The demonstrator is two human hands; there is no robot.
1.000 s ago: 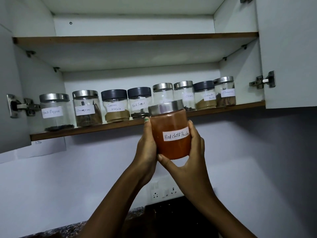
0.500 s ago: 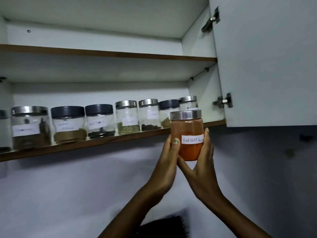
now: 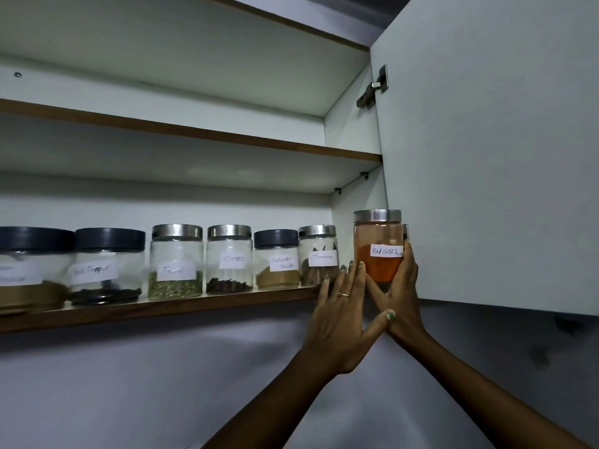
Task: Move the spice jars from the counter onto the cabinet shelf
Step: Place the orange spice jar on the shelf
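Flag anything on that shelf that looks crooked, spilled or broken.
Nothing stands out. The jars on the shelf stand upright in a row with lids on. The red chilli jar sits upright at the right end, held between the left hand and right hand.

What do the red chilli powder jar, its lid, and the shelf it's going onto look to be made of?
Red chilli powder jar: clear glass or hard plastic; the orange powder shows through, so either is possible. Its lid: brushed metal by the look, silver with a dull sheen. Shelf: white laminated board with a brown wood-look front edge, matte.
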